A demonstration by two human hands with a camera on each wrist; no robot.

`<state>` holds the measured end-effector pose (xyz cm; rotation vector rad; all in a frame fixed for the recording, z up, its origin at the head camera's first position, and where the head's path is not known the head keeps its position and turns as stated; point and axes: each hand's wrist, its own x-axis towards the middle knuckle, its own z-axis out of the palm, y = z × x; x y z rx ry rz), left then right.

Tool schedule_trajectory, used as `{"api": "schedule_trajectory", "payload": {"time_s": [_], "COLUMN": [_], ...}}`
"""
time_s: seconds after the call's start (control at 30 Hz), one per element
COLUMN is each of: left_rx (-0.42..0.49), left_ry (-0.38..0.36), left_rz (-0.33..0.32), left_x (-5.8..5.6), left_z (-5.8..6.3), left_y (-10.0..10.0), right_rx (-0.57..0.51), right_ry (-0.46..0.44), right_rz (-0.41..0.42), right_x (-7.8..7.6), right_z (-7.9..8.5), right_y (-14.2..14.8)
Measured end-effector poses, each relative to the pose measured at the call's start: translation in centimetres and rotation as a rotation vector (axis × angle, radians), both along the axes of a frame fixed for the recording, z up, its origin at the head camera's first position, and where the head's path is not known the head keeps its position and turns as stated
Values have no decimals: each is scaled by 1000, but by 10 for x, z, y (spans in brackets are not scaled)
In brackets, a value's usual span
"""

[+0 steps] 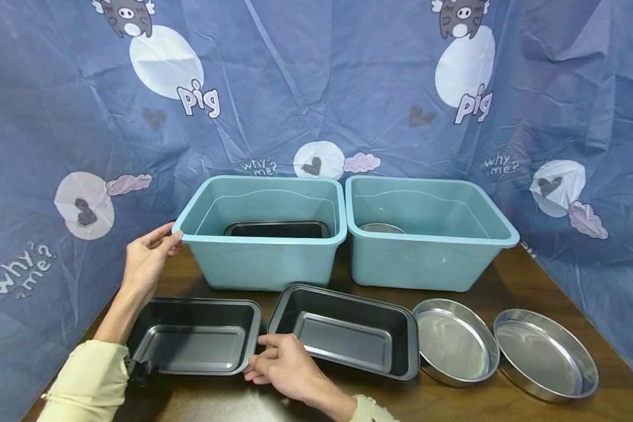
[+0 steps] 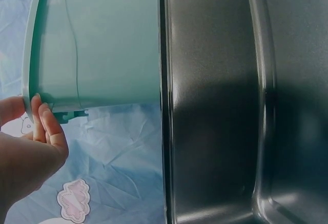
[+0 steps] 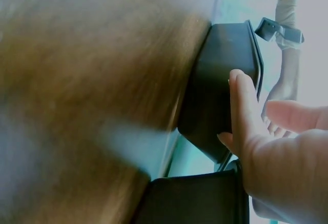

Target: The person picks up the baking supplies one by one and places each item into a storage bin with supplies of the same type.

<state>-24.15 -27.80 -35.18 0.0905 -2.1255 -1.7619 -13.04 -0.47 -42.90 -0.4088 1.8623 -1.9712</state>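
Standing right of the left grip is the pinched bin.

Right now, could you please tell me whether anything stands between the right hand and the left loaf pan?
Nothing visible does: the right hand is at the right edge of the left loaf pan, and the right loaf pan lies to one side, not between them.

On the table, the left bin stood beside the right bin, the cloth behind. An inner pan lay in the left bin, an inner tin in the right. Before them, left to right: first pan, second pan, first tin, second tin.
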Motion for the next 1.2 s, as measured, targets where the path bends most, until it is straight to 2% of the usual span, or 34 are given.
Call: {"api": "schedule_trajectory", "payload": {"time_s": [0.3, 0.87, 1.2], "left_rx": [-8, -22, -16], "left_ry": [2, -8, -3], "left_rz": [-1, 15, -2], "left_x": [0, 0, 1], "left_z": [0, -1, 1], "left_y": [0, -1, -1], "right_rx": [30, 88, 7], "right_ry": [15, 27, -23], "right_rz": [-28, -30, -63], "right_x": [-4, -5, -5], "right_z": [-3, -3, 2], "right_y": [-4, -12, -9]}}
